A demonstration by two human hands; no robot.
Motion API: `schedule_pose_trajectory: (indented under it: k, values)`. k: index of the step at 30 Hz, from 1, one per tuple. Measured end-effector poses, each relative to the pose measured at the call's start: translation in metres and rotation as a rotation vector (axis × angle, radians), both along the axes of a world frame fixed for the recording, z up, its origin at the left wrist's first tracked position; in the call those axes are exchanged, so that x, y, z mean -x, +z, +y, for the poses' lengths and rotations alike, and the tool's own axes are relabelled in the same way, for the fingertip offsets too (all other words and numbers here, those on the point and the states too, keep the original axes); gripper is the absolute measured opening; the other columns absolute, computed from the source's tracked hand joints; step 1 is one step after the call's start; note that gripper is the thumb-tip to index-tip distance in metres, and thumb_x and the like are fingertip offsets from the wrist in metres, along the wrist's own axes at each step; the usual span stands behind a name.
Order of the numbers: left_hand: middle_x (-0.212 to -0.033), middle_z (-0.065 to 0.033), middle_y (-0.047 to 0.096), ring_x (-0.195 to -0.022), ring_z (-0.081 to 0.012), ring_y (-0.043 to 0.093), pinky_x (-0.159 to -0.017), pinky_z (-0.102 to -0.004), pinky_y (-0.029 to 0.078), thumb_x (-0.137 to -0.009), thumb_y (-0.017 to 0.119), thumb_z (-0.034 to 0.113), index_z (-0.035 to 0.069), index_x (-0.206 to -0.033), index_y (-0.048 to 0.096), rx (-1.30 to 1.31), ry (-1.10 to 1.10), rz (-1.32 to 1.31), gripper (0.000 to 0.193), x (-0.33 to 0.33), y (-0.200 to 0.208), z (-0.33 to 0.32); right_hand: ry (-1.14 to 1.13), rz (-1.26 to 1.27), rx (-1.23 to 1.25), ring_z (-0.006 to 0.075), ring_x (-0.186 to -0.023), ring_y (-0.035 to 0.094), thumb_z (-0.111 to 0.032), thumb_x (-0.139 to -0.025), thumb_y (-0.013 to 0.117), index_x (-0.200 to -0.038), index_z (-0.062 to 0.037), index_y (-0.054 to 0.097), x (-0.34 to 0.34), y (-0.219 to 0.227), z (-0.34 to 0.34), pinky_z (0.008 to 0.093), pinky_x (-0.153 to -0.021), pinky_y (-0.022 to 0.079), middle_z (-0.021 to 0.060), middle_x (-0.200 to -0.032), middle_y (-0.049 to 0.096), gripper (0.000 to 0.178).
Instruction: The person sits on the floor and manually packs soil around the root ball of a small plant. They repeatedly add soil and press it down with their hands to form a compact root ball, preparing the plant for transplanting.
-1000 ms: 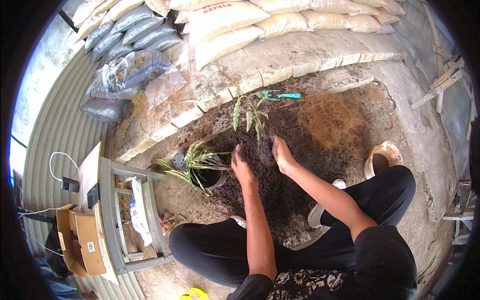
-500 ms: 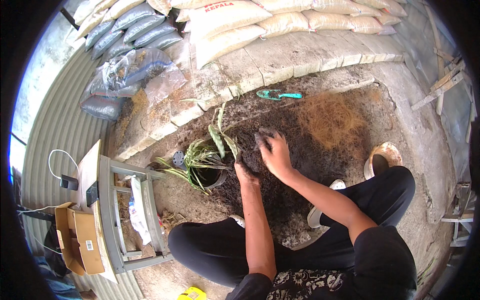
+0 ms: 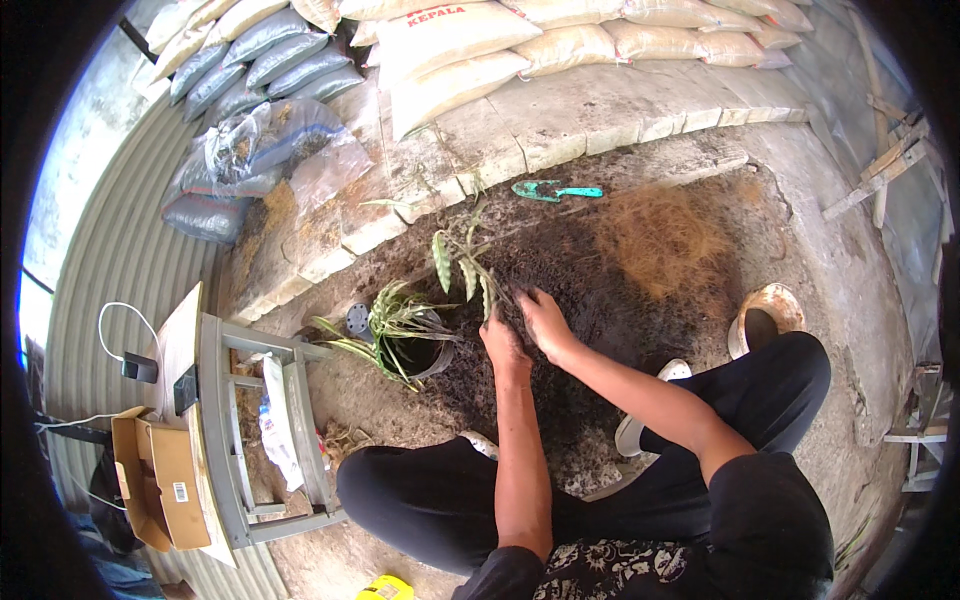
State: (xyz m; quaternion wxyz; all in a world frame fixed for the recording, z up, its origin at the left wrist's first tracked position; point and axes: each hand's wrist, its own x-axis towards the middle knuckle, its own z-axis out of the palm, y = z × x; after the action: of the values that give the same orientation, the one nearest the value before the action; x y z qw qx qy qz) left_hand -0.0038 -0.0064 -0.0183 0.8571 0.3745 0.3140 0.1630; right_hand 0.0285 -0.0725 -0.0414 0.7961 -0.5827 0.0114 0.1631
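Observation:
My left hand (image 3: pixel 505 345) is closed around the base of a leafy plant (image 3: pixel 468 262). The plant's long, pale-mottled green leaves lean up and to the left. Beside it, my right hand (image 3: pixel 543 322) has its soil-dark fingers curled in at the plant's base; what they grip is lost against the dark soil. Beneath both hands spreads a heap of dark soil (image 3: pixel 590 375). Left of my hands stands a black pot (image 3: pixel 437 357) with another drooping, striped-leaf plant (image 3: pixel 402 318) hanging over its rim.
A teal hand trowel (image 3: pixel 560 191) lies beyond the soil, and brown fibre (image 3: pixel 665 240) is spread to its right. A small grey pot (image 3: pixel 358 320) sits by the black one. At left is a wooden stool (image 3: pixel 215 400); stacked sacks (image 3: pixel 460 85) line the back.
My left hand has turned and shifted slightly right, swinging the plant's leaves. My right hand has come down and closer, from apart to beside the left hand at the plant's base.

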Motion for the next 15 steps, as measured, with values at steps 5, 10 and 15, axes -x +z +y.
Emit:
schedule_pose_trajectory:
  k: [5,10,15]
  values:
    - [-0.083,-0.0071,0.065,-0.069,-0.0177,0.062,-0.061,-0.0349,0.05,-0.092,0.053,0.017,-0.005,-0.095,0.064,-0.042,-0.047,0.022,0.025,0.005,0.003,-0.006,-0.044,-0.049,-0.058,0.006,-0.052,0.043,-0.013,-0.095,0.048,-0.115,-0.0025,0.057,0.007,-0.012,-0.002,0.0263,-0.044,0.032,-0.0019,-0.069,0.05,0.024]
    - [-0.099,-0.0127,0.064,-0.085,-0.0211,0.063,-0.072,-0.035,0.051,-0.094,0.052,0.017,-0.006,-0.109,0.061,-0.101,-0.131,0.005,0.029,0.003,0.007,-0.007,-0.083,0.006,-0.217,0.0052,-0.049,0.039,-0.015,-0.096,0.045,-0.112,-0.0042,0.057,0.002,-0.021,-0.002,0.0267,-0.042,0.029,-0.0034,-0.067,0.048,0.023]
    - [-0.125,-0.0148,0.054,-0.116,-0.0247,0.052,-0.095,-0.0378,0.042,-0.097,0.047,0.016,0.0,-0.121,0.058,-0.234,-0.098,-0.082,0.031,-0.004,-0.001,-0.006,-0.073,0.072,-0.204,0.0058,-0.046,0.037,-0.017,-0.095,0.046,-0.088,-0.0035,0.058,0.002,-0.016,-0.003,0.0281,-0.041,0.027,-0.004,-0.061,0.044,0.019]
